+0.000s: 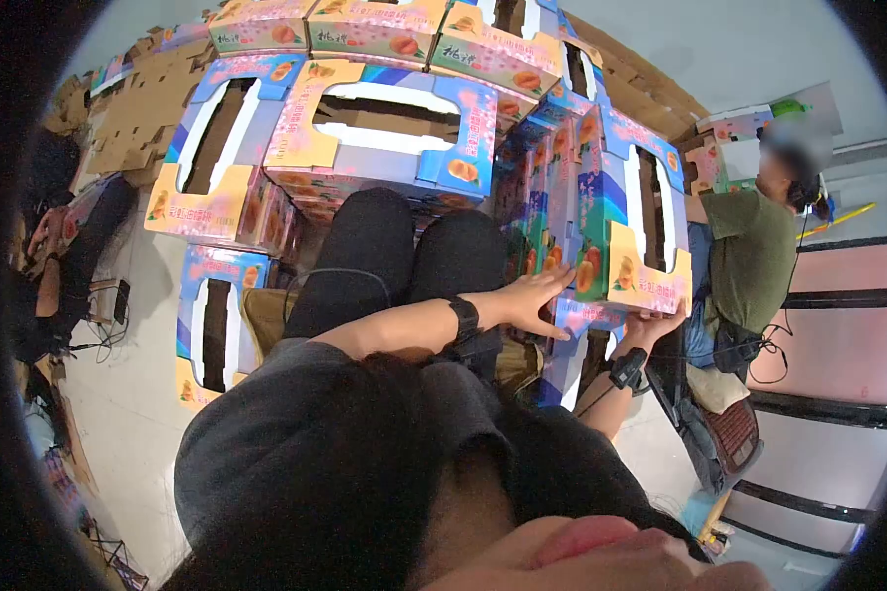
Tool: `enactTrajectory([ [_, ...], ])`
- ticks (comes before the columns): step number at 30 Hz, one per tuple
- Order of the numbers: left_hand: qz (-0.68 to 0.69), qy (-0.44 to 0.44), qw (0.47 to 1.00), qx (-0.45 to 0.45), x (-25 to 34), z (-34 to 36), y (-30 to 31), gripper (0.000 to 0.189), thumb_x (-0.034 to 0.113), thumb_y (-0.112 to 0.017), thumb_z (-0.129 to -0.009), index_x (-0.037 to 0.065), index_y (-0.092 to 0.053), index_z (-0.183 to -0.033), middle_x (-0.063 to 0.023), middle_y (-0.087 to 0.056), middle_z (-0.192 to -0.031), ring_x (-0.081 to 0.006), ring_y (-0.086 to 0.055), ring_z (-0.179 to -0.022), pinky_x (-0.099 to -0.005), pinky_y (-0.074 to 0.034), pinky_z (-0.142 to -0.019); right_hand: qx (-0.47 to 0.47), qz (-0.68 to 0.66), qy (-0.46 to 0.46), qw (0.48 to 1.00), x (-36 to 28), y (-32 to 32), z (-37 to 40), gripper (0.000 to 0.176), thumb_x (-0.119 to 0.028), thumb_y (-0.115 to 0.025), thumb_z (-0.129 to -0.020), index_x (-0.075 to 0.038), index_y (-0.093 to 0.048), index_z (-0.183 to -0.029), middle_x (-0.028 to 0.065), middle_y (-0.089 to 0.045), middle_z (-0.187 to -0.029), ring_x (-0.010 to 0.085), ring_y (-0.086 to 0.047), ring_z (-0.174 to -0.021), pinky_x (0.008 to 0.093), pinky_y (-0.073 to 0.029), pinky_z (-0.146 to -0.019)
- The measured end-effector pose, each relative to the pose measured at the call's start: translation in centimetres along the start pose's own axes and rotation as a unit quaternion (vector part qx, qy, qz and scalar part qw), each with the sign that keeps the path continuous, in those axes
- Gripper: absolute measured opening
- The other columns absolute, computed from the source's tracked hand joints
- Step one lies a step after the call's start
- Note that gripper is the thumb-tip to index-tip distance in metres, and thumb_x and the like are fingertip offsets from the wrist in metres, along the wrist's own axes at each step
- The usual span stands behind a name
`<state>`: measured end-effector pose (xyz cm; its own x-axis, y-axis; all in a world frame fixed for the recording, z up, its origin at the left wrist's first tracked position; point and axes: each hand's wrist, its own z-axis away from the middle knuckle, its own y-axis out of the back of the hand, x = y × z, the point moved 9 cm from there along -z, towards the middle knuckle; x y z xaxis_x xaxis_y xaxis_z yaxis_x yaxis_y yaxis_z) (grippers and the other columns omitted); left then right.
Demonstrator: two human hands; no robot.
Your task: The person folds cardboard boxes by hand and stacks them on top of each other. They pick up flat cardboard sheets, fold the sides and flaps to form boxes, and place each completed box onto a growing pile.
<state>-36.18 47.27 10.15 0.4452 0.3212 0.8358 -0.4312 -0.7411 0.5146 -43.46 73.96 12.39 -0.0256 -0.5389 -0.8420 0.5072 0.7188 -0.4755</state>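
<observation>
To the right of my knees, a printed peach carton (pixel 623 212) with a long cut-out in its top stands on another carton (pixel 562 369). My left hand (pixel 532 298) has its fingers spread, with the fingertips at the upper carton's near left side. At that carton's near right corner, my right hand (pixel 652 325) is curled round the lower edge; part of its grip is hidden. Black bands circle both wrists. A yellow and blue carton (pixel 384 126) lies just beyond my knees.
More cartons (pixel 217 148) are stacked ahead and on the left, with one carton (pixel 212 325) low beside my leg. Flat cardboard (pixel 143 113) leans at the back left. A seated person in a green shirt (pixel 754 251) is close on the right, beside a dark chair (pixel 710 433).
</observation>
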Motion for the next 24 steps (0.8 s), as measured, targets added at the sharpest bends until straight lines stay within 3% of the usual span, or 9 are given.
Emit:
enactTrajectory([
  [1, 0.024, -0.003, 1.0, 0.001, -0.4, -0.3, -0.3, 0.114, 0.063, -0.064, -0.075, -0.004, -0.004, -0.146, -0.0281, -0.007, -0.151, -0.0396, -0.015, -0.14, -0.0439, -0.02, -0.113, -0.015, 0.008, 0.005, 1.0, 0.1, -0.3, -0.1, 0.063, -0.06, -0.052, -0.075, -0.011, -0.058, -0.114, 0.0041, -0.066, -0.095, 0.0162, -0.061, -0.066, 0.0304, -0.049, -0.05],
  [2, 0.05, -0.005, 0.999, 0.001, -0.8, -0.4, -0.8, 0.115, 0.063, -0.063, -0.075, -0.005, -0.004, -0.146, -0.029, -0.005, -0.151, -0.0401, -0.014, -0.14, -0.0432, -0.02, -0.113, -0.108, -0.001, -0.016, 0.994, 0.8, 0.9, -2.7, 0.066, -0.061, -0.049, -0.076, -0.011, -0.055, -0.12, 0.0076, -0.064, -0.106, 0.0228, -0.064, -0.083, 0.0376, -0.053, -0.061],
  [5, 0.066, 0.048, 0.996, 0.028, -2.8, -1.0, -0.9, 0.116, 0.064, -0.062, -0.075, -0.006, -0.002, -0.145, -0.0327, 0.0, -0.15, -0.0419, -0.013, -0.14, -0.042, -0.019, -0.113, -0.012, -0.019, 0.017, 1.0, 1.8, 0.2, -1.8, 0.067, -0.06, -0.048, -0.076, -0.011, -0.054, -0.122, 0.0104, -0.063, -0.111, 0.0256, -0.063, -0.088, 0.0422, -0.053, -0.07],
  [8, 0.059, 0.041, 0.997, 0.019, -3.5, -1.5, -1.3, 0.117, 0.062, -0.063, -0.076, -0.005, 0.003, -0.145, -0.0344, 0.004, -0.148, -0.0429, -0.011, -0.14, -0.0424, -0.019, -0.113, -0.014, 0.023, 0.013, 1.0, 2.2, 1.5, -2.6, 0.067, -0.058, -0.042, -0.08, -0.009, -0.052, -0.125, 0.0116, -0.06, -0.116, 0.0306, -0.061, -0.102, 0.0441, -0.052, -0.081],
  [10, 0.092, 0.055, 0.994, -0.012, -3.1, -1.3, -1.5, 0.115, 0.059, -0.064, -0.077, -0.002, 0.006, -0.146, -0.0331, 0.007, -0.149, -0.0426, -0.009, -0.14, -0.0415, -0.018, -0.113, -0.025, 0.024, 0.045, 0.998, 1.9, 0.5, -1.8, 0.065, -0.057, -0.042, -0.082, -0.009, -0.052, -0.124, 0.0106, -0.061, -0.113, 0.0278, -0.062, -0.097, 0.041, -0.052, -0.077],
  [12, 0.111, 0.061, 0.992, -0.027, -2.3, -1.2, -1.2, 0.116, 0.06, -0.064, -0.077, -0.001, 0.006, -0.146, -0.0323, 0.008, -0.149, -0.0424, -0.008, -0.14, -0.0416, -0.019, -0.113, -0.003, 0.005, 0.083, 0.997, 1.4, -1.6, 0.4, 0.061, -0.056, -0.044, -0.084, -0.009, -0.054, -0.12, 0.008, -0.064, -0.105, 0.0201, -0.065, -0.082, 0.0333, -0.054, -0.064],
  [15, 0.119, 0.063, 0.99, -0.032, -2.7, -1.2, -1.6, 0.117, 0.06, -0.065, -0.076, 0.001, 0.008, -0.146, -0.0315, 0.01, -0.15, -0.0421, -0.008, -0.141, -0.0416, -0.019, -0.113, 0.001, 0.063, 0.109, 0.992, 1.2, -2.0, 1.0, 0.072, -0.06, -0.036, -0.085, -0.007, -0.044, -0.133, 0.0144, -0.056, -0.123, 0.0315, -0.057, -0.111, 0.0445, -0.047, -0.091],
  [21, 0.141, 0.081, 0.987, -0.013, -4.0, -2.0, -1.9, 0.126, 0.072, -0.063, -0.068, 0.004, 0.008, -0.147, -0.034, 0.007, -0.149, -0.045, -0.004, -0.14, -0.0452, -0.018, -0.113, 0.06, 0.142, 0.123, 0.98, 1.1, 0.3, -0.7, 0.071, -0.058, -0.037, -0.088, -0.005, -0.042, -0.135, 0.0156, -0.051, -0.13, 0.0312, -0.052, -0.117, 0.044, -0.042, -0.097],
  [24, 0.153, 0.091, 0.984, -0.012, -4.1, -2.1, -2.0, 0.127, 0.072, -0.063, -0.068, 0.004, 0.009, -0.147, -0.0352, 0.007, -0.148, -0.0465, -0.001, -0.139, -0.0468, -0.016, -0.113, 0.02, 0.141, 0.155, 0.978, 0.5, -0.4, -0.8, 0.066, -0.052, -0.036, -0.091, -0.002, -0.041, -0.135, 0.0159, -0.05, -0.131, 0.0314, -0.052, -0.117, 0.0443, -0.042, -0.098],
])
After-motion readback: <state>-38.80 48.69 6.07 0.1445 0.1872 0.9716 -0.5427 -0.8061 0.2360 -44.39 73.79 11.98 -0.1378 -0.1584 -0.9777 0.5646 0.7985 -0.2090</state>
